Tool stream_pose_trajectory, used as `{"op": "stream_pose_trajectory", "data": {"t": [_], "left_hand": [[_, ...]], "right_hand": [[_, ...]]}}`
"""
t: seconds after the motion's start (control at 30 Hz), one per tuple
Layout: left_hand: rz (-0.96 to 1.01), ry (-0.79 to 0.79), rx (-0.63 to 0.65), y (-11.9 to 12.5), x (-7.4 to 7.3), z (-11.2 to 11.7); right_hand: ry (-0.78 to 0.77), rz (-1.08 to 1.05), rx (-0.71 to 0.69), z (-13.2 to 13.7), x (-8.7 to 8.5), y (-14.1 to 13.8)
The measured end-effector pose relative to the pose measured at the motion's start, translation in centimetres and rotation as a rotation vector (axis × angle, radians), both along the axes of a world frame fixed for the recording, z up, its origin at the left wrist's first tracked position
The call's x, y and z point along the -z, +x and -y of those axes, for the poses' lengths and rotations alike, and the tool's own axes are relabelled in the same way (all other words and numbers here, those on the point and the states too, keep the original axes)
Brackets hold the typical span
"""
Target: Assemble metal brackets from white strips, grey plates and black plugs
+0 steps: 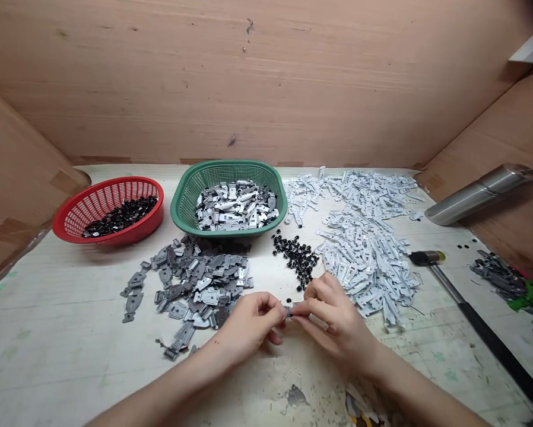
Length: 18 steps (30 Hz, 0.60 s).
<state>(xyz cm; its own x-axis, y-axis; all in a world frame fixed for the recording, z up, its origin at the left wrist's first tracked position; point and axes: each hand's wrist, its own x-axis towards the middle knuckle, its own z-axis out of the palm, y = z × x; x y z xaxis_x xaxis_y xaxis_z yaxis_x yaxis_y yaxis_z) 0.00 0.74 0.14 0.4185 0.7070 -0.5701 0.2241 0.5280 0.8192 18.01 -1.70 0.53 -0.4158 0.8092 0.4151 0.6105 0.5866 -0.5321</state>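
My left hand [248, 323] and my right hand [331, 314] meet at the table's front centre, both pinched on one small metal piece [288, 311] held between their fingertips. A loose heap of grey metal plates [195, 284] lies just left of my left hand. A small scatter of black buttons [297, 255] sits right behind my fingers. A wide spread of white metal strips [364, 249] lies beside and behind my right hand.
A red basket [108, 207] with black parts and a green basket [228, 198] with assembled metal pieces stand at the back. A hammer [466, 311] lies at the right, a steel flask [480, 193] leans behind it. Wooden walls enclose the bench.
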Motion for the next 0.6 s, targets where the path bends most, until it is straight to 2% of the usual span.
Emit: {"op": "stream_pose_trajectory", "data": {"t": [0.23, 0.4, 0.47, 0.6], "left_hand": [[0.036, 0.019, -0.013, 0.1, 0.1, 0.1], [0.000, -0.006, -0.026, 0.0, -0.1, 0.0], [-0.019, -0.001, -0.016, -0.1, -0.2, 0.0], [-0.044, 0.015, 0.016, -0.2, 0.0, 0.0]], "right_hand": [[0.057, 0.032, 0.030, 0.6, 0.4, -0.4], [-0.033, -0.076, 0.071, -1.0, -0.3, 1.8], [-0.028, 0.013, 0.057, -2.1, -0.2, 2.7], [0.068, 0.424, -0.087, -3.7, 1.0, 2.5]]}}
